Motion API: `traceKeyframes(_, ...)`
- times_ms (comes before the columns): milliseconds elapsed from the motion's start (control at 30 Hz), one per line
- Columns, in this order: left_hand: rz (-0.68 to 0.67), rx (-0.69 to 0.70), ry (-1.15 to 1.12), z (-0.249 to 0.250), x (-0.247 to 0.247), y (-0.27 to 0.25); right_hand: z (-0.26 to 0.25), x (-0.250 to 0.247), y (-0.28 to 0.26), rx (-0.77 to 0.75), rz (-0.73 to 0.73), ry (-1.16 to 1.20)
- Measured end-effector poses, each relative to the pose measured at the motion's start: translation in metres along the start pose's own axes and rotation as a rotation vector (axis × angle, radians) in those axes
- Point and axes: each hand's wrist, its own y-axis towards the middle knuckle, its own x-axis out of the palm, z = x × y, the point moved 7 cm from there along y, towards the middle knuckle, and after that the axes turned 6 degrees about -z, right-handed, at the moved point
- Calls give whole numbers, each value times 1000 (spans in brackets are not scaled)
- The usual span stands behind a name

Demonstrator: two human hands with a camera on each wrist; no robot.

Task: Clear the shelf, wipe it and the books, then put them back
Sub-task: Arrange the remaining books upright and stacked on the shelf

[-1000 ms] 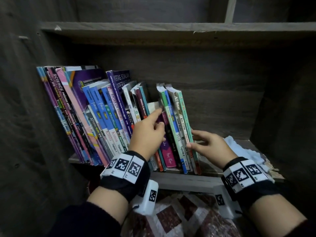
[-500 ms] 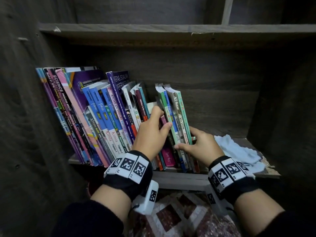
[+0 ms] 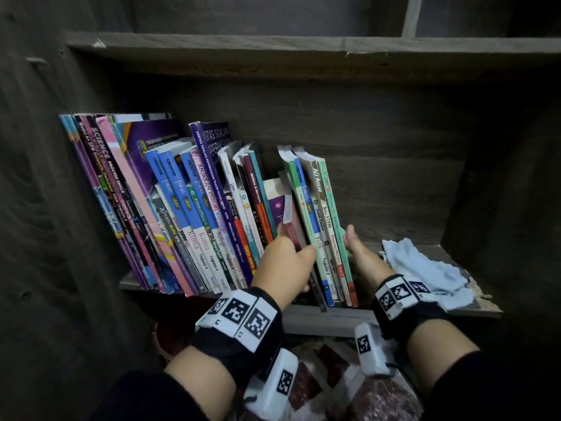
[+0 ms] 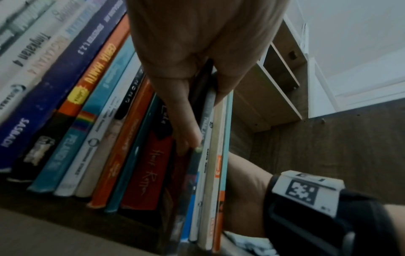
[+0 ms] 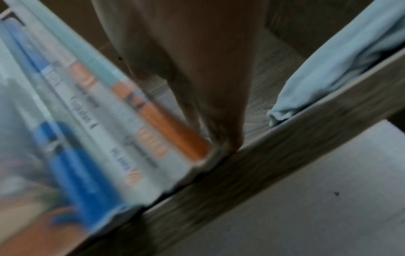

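A row of books (image 3: 182, 208) leans left on the wooden shelf (image 3: 328, 320). My left hand (image 3: 288, 253) is pushed in among them, and in the left wrist view its thumb (image 4: 184, 124) and fingers pinch a thin dark book (image 4: 202, 83). To the right of it stand several green, blue and teal books (image 3: 321, 226). My right hand (image 3: 361, 256) lies flat with straight fingers against the outer cover of the last teal book (image 5: 153, 112). A white cloth (image 3: 425, 268) lies crumpled on the shelf to the right of that hand.
The shelf's left wall (image 3: 45, 208) touches the leaning books, and the right wall (image 3: 501, 192) stands beyond the cloth (image 5: 339, 60). Another board (image 3: 303, 44) runs close overhead. Below the shelf edge (image 5: 285, 147) lies a red and white patterned fabric (image 3: 318, 375).
My right hand left the spines and slid in along the right side of the last book. My left hand sank lower and deeper between the books.
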Motion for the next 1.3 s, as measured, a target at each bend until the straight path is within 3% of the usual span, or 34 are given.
traceKeyframes(200,-48,37,-37,5,-25,-16,13,1,17,4,45,154)
traceKeyframes(400,-44,185,-174,21,-68,-46,6,13,22,-46,47,268)
traceKeyframes(533,62,343,-273,29,-99,-63,1,23,23,-46,14,268)
traceKeyframes(667,158,469,-421,32,-125,-77,1,21,13,-86,21,78)
traceKeyframes(767,140,451,-444,23,-123,-74,-2,5,-10,-95,35,-31)
traceKeyframes(933,40,399,-467,19,-95,-67,-32,-20,-55,-142,-32,41)
traceKeyframes(1100,-123,262,-353,24,-41,-59,-27,-22,-86,-202,-401,258)
traceKeyframes(1167,-163,229,-313,24,-22,-51,-19,-35,-85,-244,-377,226)
traceKeyframes(1300,-194,194,-417,30,1,-35,-12,-74,-82,-386,-170,269)
